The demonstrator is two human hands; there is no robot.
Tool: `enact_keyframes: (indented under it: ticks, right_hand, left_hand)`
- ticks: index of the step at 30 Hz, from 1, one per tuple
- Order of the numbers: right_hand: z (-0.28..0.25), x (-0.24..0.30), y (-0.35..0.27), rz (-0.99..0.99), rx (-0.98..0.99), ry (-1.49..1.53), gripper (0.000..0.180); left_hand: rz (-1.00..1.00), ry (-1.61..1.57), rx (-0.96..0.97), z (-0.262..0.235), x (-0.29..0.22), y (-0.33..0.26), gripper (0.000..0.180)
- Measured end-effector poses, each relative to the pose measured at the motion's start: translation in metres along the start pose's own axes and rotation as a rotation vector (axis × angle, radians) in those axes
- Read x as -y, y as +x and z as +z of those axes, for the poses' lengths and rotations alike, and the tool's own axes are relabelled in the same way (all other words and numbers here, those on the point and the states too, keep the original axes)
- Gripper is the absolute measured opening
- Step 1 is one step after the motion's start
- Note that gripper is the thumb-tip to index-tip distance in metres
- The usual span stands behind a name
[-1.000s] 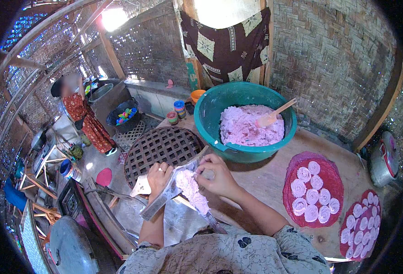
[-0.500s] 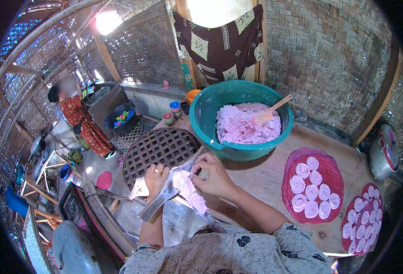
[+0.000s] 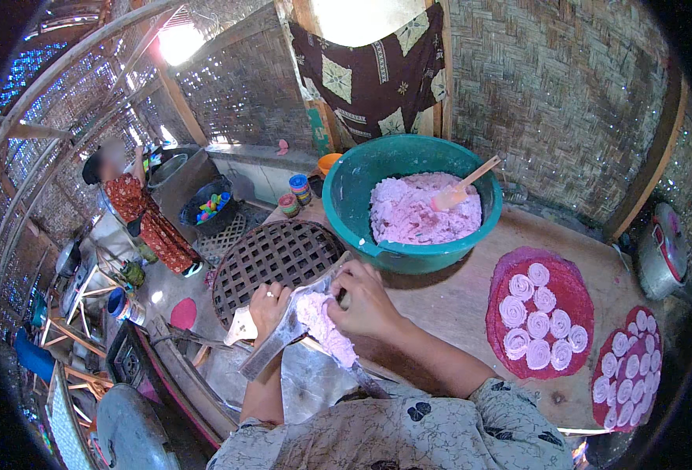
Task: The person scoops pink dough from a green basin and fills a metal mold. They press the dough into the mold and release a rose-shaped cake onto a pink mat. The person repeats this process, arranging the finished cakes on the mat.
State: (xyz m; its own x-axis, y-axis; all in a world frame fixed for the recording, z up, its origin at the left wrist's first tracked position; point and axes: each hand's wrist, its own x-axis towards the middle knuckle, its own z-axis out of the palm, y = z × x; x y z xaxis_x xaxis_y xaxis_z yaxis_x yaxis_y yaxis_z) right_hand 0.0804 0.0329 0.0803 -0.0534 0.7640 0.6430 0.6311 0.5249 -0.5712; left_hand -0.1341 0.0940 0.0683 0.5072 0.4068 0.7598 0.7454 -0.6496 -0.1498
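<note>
In front of my body a wooden dough press [image 3: 282, 340] leans at a slant, with a lump of pink dough [image 3: 322, 319] lying along its top. My left hand [image 3: 268, 310], a ring on one finger, is closed around its left side; the palm is hidden. The fingers of my right hand [image 3: 364, 299] curl over its far end, the thumb close against the dough. A pale wooden piece [image 3: 241, 326] sticks out beside my left hand. Beyond my hands stands a large green basin [image 3: 333, 207] with more pink dough and a wooden-handled spatula [image 3: 467, 185] stuck in it.
On the table [image 3: 440, 313] at right lie a red round mat [image 3: 496, 301] and another mat [image 3: 626, 333], both bearing pink swirls. A woven lattice tray [image 3: 275, 262] sits left of the basin. A metal pot [image 3: 659, 258] stands far right. Another person [image 3: 138, 204] stands at back left.
My view has shifted slightly. The fingers of my right hand have closed a little more at the press's far end. The other person has raised an arm.
</note>
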Motion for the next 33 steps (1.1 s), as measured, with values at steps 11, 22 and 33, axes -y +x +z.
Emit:
enact_keyframes:
  ticks: [11,22,33]
  right_hand:
    - [-0.038,-0.045,0.002,0.745,0.193,1.771,0.024]
    - [-0.258,0.033,-0.035,-0.857,-0.085,2.203,0.068]
    - [-0.041,0.047,-0.006,-0.202,-0.002,-0.003,0.013]
  left_hand:
    - [-0.003,0.031,-0.025,0.000,0.001,0.000,0.020]
    - [-0.050,0.007,0.042,-0.001,0.004,-0.001,0.018]
    - [-0.036,-0.004,0.091,-0.004,-0.005,0.009,0.017]
